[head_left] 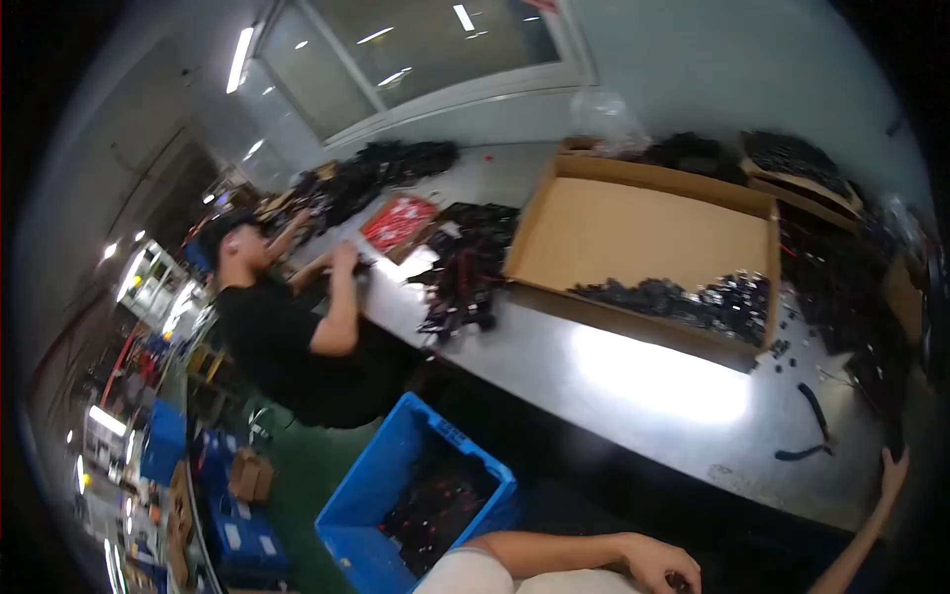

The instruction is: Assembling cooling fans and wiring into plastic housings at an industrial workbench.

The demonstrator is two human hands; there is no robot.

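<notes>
My left hand [665, 564] is held low by my body at the bottom edge, its fingers curled round a small dark thing that I cannot make out. Far to the right, my right hand [894, 471] reaches over the table's end, with thumb and fingers closed on the lower end of a black cable bundle [879, 381]. To the left of that hand, a pair of pliers [817, 416] with dark handles lies spread on the metal table [633, 436].
A shallow cardboard tray [643, 178] holds many small black parts [693, 305] along its near side. Left of it lie dark cables [465, 267] and a box of red pieces [401, 223]. A blue crate [366, 495] stands below the table. A co-worker [282, 327] works at the left.
</notes>
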